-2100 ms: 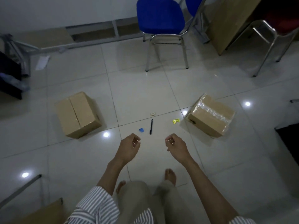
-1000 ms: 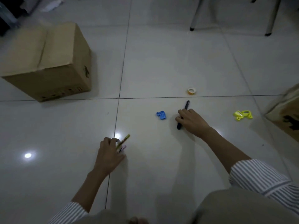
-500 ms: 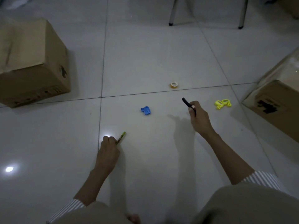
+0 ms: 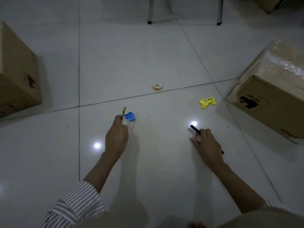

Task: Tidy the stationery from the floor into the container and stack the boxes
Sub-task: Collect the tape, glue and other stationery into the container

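My left hand (image 4: pixel 117 137) grips a green-tipped pen (image 4: pixel 123 112), with its fingertips right beside a small blue item (image 4: pixel 130 116) on the floor. My right hand (image 4: pixel 207 143) holds a black pen (image 4: pixel 195 129) and presses on a small white item (image 4: pixel 193 132) lying on the tiles. A little roll of tape (image 4: pixel 157 86) lies farther ahead on the floor. Two yellow sharpener-like pieces (image 4: pixel 207 102) lie to the right, near a cardboard box (image 4: pixel 269 94) with clear tape on top. A second cardboard box (image 4: pixel 16 76) stands at the left.
White glossy floor tiles (image 4: pixel 131 55) spread all around, with bright light reflections. Two metal chair legs (image 4: pixel 150 12) stand at the top. A brown panel's corner (image 4: pixel 269 4) shows at the top right. My knees fill the bottom edge.
My left hand has moved forward with the green-tipped pen to the blue item. My right hand, holding the black pen, has pulled back and right onto the white item.
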